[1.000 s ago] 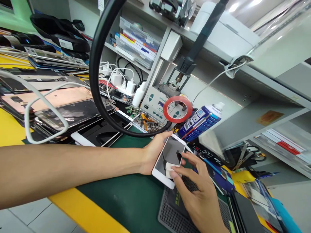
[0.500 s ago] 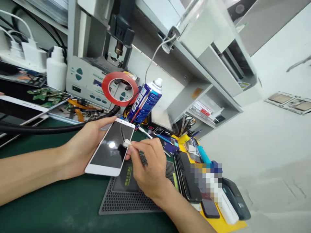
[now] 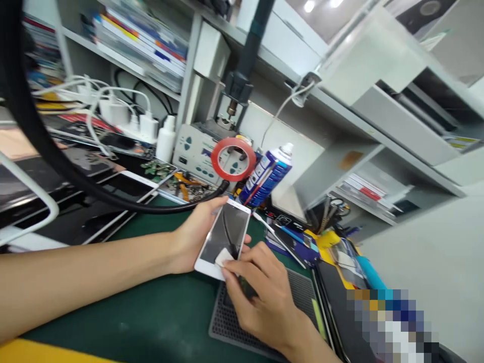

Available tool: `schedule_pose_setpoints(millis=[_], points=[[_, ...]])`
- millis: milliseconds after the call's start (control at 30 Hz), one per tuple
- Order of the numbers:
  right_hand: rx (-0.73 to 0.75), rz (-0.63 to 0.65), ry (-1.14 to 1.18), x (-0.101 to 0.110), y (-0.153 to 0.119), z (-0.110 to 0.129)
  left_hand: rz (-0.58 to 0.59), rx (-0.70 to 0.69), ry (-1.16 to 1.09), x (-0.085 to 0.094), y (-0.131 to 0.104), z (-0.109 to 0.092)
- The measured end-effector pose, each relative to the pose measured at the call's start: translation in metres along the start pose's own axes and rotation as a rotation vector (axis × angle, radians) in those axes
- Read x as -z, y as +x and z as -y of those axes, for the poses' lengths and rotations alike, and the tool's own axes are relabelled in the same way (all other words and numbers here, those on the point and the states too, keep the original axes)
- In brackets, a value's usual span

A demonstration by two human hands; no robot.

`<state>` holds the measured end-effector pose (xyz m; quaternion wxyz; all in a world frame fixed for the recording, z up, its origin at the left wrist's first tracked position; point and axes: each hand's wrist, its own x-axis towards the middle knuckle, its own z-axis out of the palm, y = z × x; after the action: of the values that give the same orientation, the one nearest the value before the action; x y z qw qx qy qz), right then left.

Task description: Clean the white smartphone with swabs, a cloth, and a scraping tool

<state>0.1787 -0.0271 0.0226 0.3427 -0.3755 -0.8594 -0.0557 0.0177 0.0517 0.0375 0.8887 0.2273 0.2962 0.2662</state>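
Note:
A white-framed smartphone (image 3: 223,229) with a dark screen lies tilted in my left hand (image 3: 192,237). The thumb rests along its left edge, and fingertips show past its right edge. My right hand (image 3: 260,292) pinches a small white pad (image 3: 224,257), perhaps cloth or wipe, between thumb and forefinger. That pad touches the lower part of the screen, near the white bottom border. Beneath my right hand is a grey perforated mat (image 3: 242,333), partly hidden by the hand and wrist.
A blue spray can (image 3: 266,174) stands behind the phone beside a red tape roll (image 3: 233,160). A thick black hose (image 3: 124,205) curves across the left. White-framed phone parts lie left on the green work mat (image 3: 151,322). A dark flat case (image 3: 340,312) lies right.
The white pad has moved from the screen's right edge down to its lower end. The camera view has swung left, so everything appears farther right.

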Motion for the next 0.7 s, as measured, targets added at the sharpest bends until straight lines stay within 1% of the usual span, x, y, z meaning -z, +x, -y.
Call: schedule_pose_setpoints(millis=[33, 100, 167, 200, 267, 333, 400, 467, 567, 700], points=[[0.003, -0.016, 0.001, 0.001, -0.001, -0.001, 0.050, 0.033, -0.043, 0.002, 0.002, 0.000], [-0.006, -0.111, -0.039, 0.002, -0.001, -0.005, 0.102, 0.048, -0.090, 0.006, 0.006, -0.001], [-0.004, -0.193, -0.132, 0.005, -0.001, -0.009, 0.158, 0.051, -0.121, 0.009, 0.008, 0.000], [0.006, -0.205, -0.185, 0.006, -0.001, -0.010, 0.182, 0.051, -0.128, 0.010, 0.009, 0.000], [0.048, -0.170, -0.282, 0.007, 0.000, -0.012, 0.204, 0.048, -0.133, 0.010, 0.009, 0.000], [0.116, -0.111, -0.342, 0.006, 0.000, -0.012, 0.179, 0.042, -0.121, 0.010, 0.009, 0.000], [0.180, -0.071, -0.348, 0.005, 0.000, -0.010, 0.154, 0.040, -0.103, 0.010, 0.009, 0.000], [0.210, -0.042, -0.316, 0.003, -0.001, -0.007, 0.153, 0.045, -0.088, 0.011, 0.009, 0.000], [0.190, 0.015, -0.225, 0.002, -0.003, -0.003, 0.145, 0.052, -0.080, 0.013, 0.010, 0.001], [0.110, 0.064, -0.032, 0.001, -0.003, 0.003, 0.153, 0.060, -0.103, 0.015, 0.012, 0.001]])
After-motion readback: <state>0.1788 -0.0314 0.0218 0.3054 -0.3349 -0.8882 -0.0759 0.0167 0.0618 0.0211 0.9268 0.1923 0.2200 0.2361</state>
